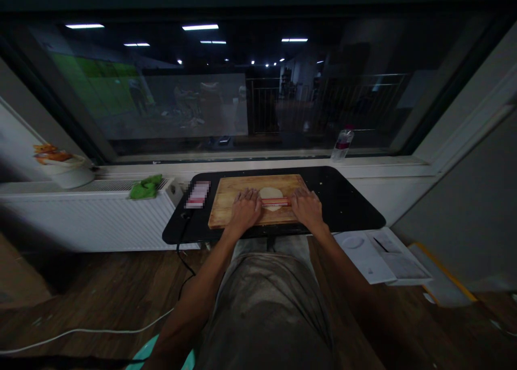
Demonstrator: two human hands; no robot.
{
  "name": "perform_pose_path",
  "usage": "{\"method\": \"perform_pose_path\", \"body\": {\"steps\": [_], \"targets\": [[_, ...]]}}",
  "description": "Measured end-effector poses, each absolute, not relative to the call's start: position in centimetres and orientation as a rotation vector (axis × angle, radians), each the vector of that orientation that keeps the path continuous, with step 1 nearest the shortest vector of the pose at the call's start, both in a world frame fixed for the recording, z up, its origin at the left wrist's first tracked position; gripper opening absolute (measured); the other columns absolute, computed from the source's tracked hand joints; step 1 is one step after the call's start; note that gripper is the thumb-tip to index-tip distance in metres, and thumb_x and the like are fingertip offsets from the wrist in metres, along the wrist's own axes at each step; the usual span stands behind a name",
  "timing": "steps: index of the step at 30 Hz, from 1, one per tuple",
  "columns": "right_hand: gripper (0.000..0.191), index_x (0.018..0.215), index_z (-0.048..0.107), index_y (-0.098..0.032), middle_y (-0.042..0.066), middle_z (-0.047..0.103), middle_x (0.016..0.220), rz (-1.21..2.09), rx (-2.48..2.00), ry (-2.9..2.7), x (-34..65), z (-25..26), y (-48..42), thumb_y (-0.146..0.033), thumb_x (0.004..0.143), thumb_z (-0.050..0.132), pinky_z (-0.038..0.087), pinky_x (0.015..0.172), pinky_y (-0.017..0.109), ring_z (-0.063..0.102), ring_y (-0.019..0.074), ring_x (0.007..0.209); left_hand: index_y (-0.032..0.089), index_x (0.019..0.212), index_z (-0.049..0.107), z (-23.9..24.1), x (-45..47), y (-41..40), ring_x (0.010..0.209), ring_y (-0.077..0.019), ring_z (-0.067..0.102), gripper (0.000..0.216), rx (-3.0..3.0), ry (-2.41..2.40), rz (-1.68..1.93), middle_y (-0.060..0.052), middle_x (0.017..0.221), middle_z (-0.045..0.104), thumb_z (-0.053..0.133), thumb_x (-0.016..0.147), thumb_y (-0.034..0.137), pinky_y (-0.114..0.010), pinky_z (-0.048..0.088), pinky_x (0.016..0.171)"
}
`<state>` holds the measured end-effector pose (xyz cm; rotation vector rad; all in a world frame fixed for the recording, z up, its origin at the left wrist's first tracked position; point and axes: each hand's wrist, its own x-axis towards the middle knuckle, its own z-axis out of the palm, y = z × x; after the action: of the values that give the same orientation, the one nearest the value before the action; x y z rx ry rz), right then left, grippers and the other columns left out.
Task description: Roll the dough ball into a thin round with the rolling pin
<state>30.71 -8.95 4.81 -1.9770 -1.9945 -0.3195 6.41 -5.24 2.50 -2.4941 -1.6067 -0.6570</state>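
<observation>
Dough [270, 193] between left hand [246, 206], right hand [307, 207], both over rolling pin [276, 202]; grip unclear.

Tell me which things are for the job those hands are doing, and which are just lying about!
For the job:
rolling pin, under the left hand and right hand
flat round, likely dough
wooden board
black table

Probably just lying about:
bottle on the windowsill
green cloth on the radiator
white pot
white cable on the floor
</observation>
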Motion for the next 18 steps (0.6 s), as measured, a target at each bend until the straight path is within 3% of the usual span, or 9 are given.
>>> {"method": "perform_pose_path", "body": {"steps": [9, 18], "targets": [[0.058, 0.157, 0.072, -0.008, 0.024, 0.071, 0.165, -0.316, -1.898, -1.911, 31.0, 2.7, -9.9, -0.027, 0.12, 0.032, 0.036, 0.139, 0.059, 0.061, 0.0349, 0.158, 0.016, 0.157, 0.071, 2.6, 6.3, -6.2, 0.167, -0.034, 0.056, 0.049, -2.502, -1.605, -0.688, -0.016, 0.169, 0.07, 0.038, 0.123, 0.03, -0.058, 0.04, 0.143], [0.06, 0.162, 0.07, -0.007, 0.023, 0.07, 0.166, -0.36, -1.863, -1.859, 31.2, 1.2, -10.8, -0.03, 0.121, 0.033, 0.033, 0.141, 0.062, 0.058, 0.0361, 0.163, 0.019, 0.154, 0.073, 2.4, 6.2, -7.1, 0.168, -0.0332, 0.055, 0.048, -2.495, -1.608, -0.723, -0.015, 0.169, 0.07, 0.038, 0.124, 0.032, -0.06, 0.038, 0.144]]}}
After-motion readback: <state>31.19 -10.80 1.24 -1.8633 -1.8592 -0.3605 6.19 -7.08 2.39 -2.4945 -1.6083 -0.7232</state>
